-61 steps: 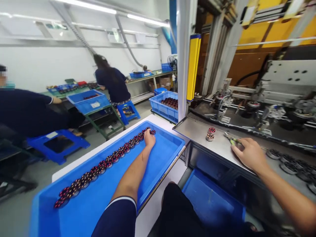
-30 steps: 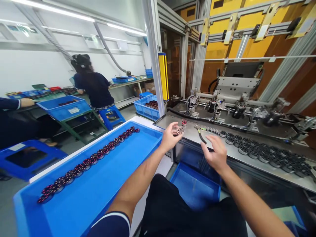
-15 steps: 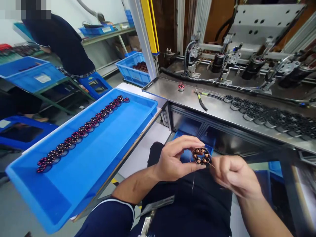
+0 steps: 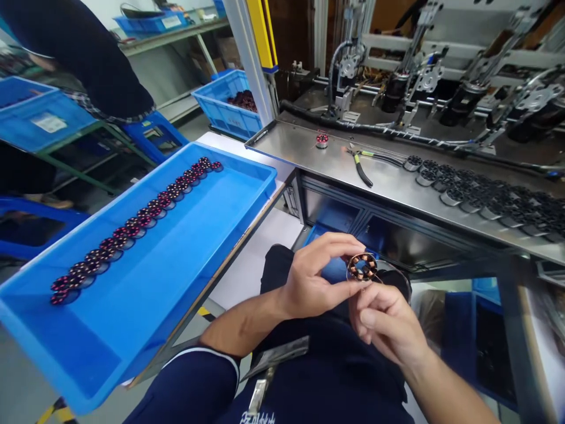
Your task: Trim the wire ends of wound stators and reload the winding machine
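My left hand [image 4: 313, 274] grips a motor stator [image 4: 350, 268] by its rim, thumb below and fingers above. The ring is dark, with copper windings around an open centre that faces me. Just below it, my right hand [image 4: 388, 321] is closed in a pinch, its fingertips near the stator's lower edge. Thin copper wire [image 4: 404, 274] curves out to the right of the stator and back down toward that hand. What the pinched fingertips hold is partly hidden, but it appears to be the wire.
At left, a blue tray [image 4: 176, 247] holds a row of wound stators [image 4: 126, 235]. On the metal ledge [image 4: 304, 150] are one red-topped stator [image 4: 322, 140], pliers [image 4: 362, 168] and several dark stators [image 4: 485, 191]. Behind stands a machine [image 4: 463, 88]. A person [image 4: 83, 59] is at upper left.
My right hand has moved left and down, from beside the stator to just beneath it. The wire now bows out to the right. The stator stays in my left hand, and the view has shifted slightly.
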A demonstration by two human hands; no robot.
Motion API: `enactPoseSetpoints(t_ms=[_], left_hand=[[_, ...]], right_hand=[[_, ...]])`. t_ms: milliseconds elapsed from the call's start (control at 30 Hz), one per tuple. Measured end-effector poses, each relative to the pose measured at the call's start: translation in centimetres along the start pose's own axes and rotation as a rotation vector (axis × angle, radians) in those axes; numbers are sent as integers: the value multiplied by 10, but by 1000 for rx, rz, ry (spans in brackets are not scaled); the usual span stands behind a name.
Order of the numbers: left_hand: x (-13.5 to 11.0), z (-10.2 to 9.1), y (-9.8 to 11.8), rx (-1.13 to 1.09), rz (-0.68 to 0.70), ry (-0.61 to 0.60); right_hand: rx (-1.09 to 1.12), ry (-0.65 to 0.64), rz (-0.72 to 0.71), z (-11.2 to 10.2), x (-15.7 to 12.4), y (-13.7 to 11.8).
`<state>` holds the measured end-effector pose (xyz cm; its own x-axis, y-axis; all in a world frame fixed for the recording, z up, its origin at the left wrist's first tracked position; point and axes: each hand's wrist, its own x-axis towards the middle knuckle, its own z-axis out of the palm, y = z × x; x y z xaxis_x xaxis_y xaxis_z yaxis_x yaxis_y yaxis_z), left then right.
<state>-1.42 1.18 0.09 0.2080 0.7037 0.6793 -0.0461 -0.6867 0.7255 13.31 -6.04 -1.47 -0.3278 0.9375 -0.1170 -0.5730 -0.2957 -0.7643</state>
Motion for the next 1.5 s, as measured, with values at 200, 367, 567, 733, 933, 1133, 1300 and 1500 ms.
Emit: enactPoseSetpoints(t_ms=[200,367,567,733,933,1133,1300,1500], left_hand=[[-3,-4,-6,-345,-221,-73],[-7,-4,-7,-487,-368,-200],[-11,1,-9,-525,-377,-173],[-12,-1,-10,-784,-511,-126],[-8,-4,-3,-765,-529,-209],[-11,1,2,-568,-406,-226],[-12,5,0,-531,-401,-154],[-15,10,-1,-500,-422,-60]], right_hand=[[-279,-214,-29,-31,1,-25],[-363,71,-97,-23,13,-59],[-392,116,9,-5,8,-52],[-495,9,0,-21,0,-35],[-898,-9,-182,-34,-4,-60],[-931,183,-402,-12,-2,-64],[-793,196,-379,-1,-1,-40],[-595,309,-431,-12,-8,-9]])
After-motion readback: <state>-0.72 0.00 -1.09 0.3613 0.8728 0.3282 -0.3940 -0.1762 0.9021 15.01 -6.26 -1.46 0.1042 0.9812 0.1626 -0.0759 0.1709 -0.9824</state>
